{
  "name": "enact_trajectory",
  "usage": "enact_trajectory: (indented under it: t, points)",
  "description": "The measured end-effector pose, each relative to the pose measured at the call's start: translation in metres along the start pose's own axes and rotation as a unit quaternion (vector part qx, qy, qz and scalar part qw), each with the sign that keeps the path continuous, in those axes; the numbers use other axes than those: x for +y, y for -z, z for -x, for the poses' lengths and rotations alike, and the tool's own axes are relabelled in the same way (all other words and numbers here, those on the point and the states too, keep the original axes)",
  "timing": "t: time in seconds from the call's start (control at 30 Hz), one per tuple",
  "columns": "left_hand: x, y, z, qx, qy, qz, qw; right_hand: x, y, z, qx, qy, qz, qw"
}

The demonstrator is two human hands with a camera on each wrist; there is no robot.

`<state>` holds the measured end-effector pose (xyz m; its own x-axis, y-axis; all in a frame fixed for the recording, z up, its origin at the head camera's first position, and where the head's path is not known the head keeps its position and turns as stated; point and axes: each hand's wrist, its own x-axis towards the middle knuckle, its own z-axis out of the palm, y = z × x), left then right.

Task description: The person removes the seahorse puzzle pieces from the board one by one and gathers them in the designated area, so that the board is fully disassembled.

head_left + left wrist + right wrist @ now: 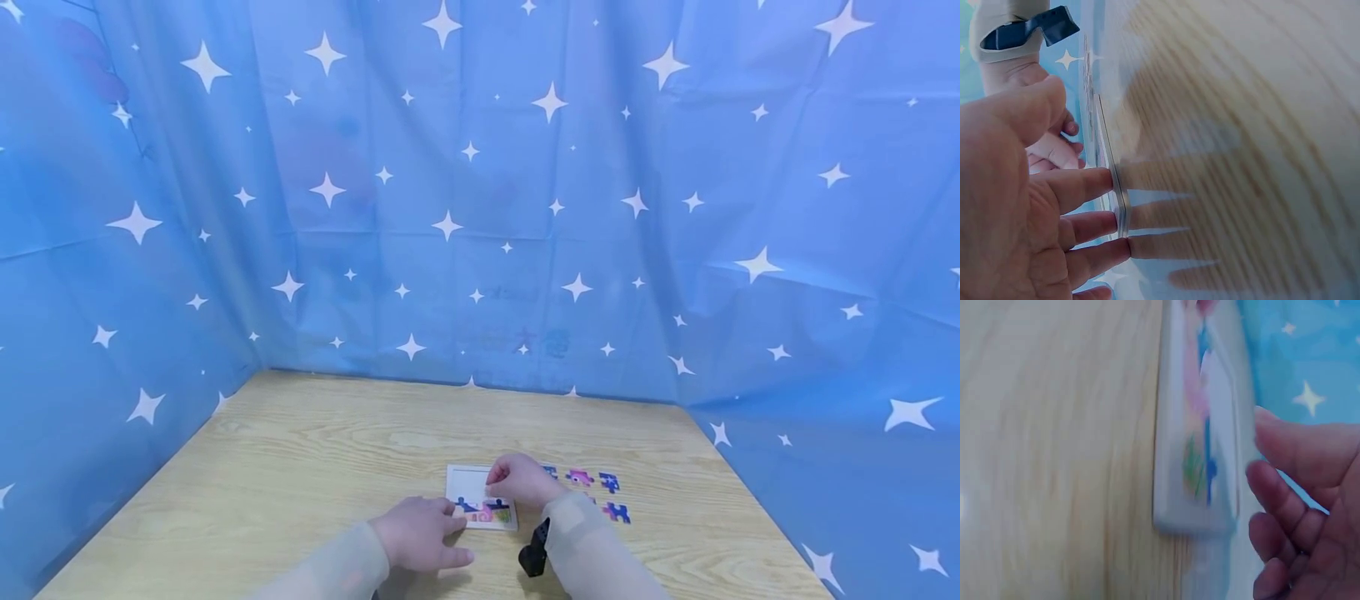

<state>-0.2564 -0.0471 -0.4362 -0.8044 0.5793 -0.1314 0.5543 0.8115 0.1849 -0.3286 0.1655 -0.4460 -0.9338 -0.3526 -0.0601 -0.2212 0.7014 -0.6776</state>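
Observation:
A small white-rimmed puzzle tray (pixel 512 527) lies on the table, with colourful puzzle pieces (pixel 480 511) along its near side and bare white backing beyond. My left hand (pixel 420 533) is at the tray's near left corner. Its extended fingers (pixel 1088 184) touch the tray edge (pixel 1124 209), thumb held apart. Over the tray's far right part is my right hand (pixel 525 481), its thumb and fingers bent close together. In the right wrist view, these fingers (pixel 1272 487) curve loosely beside the tray rim (pixel 1194 524), and no piece shows between them.
Several loose puzzle pieces (pixel 580 477) in blue and pink lie to the right of the tray, partly hidden by the right hand. A black strap mount (pixel 534 550) hangs from the right wrist. Blue star-patterned curtains (pixel 480 250) enclose the wooden table (pixel 337 450).

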Motion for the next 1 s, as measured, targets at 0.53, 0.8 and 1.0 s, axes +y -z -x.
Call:
enact_trajectory:
  t: [0.53,0.8,1.0]
  points:
    - [0.0,-0.001,0.005,0.02,-0.021,-0.012,0.9995,-0.029,-0.041,0.006,0.031,-0.025,-0.094,0.995]
    - [0.0,0.004,0.008,0.001,-0.012,0.008,0.9999,-0.028,-0.046,0.005,0.038,-0.022,-0.082,0.996]
    - [0.0,0.003,0.006,-0.007,-0.02,0.0,0.9998,-0.027,-0.045,0.005,0.039,-0.012,-0.069,0.997]
